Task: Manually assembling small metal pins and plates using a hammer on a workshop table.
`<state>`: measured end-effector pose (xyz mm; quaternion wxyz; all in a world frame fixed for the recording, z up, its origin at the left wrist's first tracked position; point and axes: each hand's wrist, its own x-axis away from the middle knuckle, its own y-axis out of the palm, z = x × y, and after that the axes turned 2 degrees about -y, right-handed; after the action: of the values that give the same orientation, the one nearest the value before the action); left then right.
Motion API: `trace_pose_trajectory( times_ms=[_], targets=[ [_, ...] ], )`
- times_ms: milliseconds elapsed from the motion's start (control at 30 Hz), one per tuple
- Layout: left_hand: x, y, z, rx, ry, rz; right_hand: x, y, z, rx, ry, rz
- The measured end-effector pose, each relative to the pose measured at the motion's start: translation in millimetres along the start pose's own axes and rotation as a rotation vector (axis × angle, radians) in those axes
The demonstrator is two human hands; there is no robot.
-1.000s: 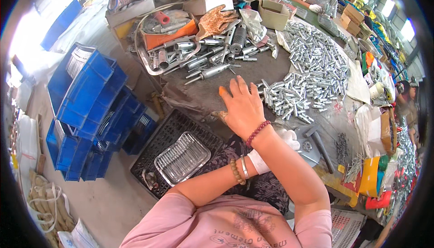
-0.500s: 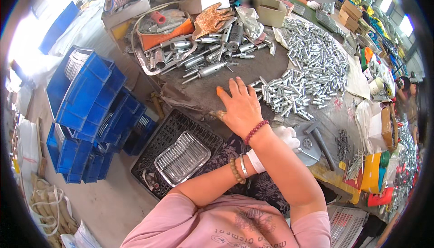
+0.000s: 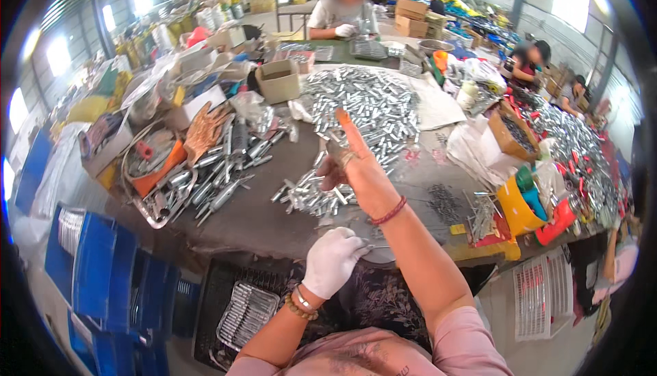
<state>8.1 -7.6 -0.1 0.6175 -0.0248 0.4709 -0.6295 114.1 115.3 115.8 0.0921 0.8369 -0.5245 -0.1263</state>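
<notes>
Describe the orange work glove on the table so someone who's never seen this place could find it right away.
Start at the big grey worktable and go to its left end, where long metal parts lie in a loose row. The orange work glove lies flat just behind them, fingers spread, beside an orange tray. It is the only hand-shaped, rust-orange thing among the silver metal.

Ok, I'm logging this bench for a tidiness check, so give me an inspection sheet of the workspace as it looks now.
Surface: dark worktable, crowded.
Job's things: heap of small silver metal parts; more by the raised hand.
Clutter: cardboard box, orange glove, long metal pieces, blue bins.
Grips: left hand, white-gloved, closed on something too small to tell; right hand bare, raised, open.
Cables: nothing seen.
Surroundings: other people at neighbouring tables.
</notes>
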Motion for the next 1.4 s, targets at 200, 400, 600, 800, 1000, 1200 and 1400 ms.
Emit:
trace_pose_trajectory(
  times_ms=[200,400,600,800,1000,1200,1400],
  targets=[
    [-2.8,-1.9,4.5,-0.052,-0.045,0.025,5.9,-62.0,5.0,-0.180,-0.022,-0.004],
    [-4.4,-3.6,4.6,-0.031,-0.057,0.004,11.1,-81.2,8.8,-0.246,-0.020,0.002],
    [-3.2,-3.3,7.6,-0.046,-0.079,-0.001,13.4,-90.7,8.7,-0.317,-0.017,-0.011],
    [-6.9,-2.0,7.7,-0.065,-0.076,-0.009,13.9,-106.4,13.5,-0.560,-0.029,-0.069],
    [-10.7,-2.9,7.2,-0.084,-0.089,-0.016,14.9,-112.2,11.7,-0.614,-0.029,-0.033],
    [-4.8,-2.4,6.5,-0.072,-0.089,-0.011,24.8,-118.5,14.0,-0.586,-0.008,0.006],
    [1.7,-5.0,13.0,-0.067,-0.092,-0.027,37.6,-118.3,18.2,-0.561,0.019,-0.006]
  ],
)
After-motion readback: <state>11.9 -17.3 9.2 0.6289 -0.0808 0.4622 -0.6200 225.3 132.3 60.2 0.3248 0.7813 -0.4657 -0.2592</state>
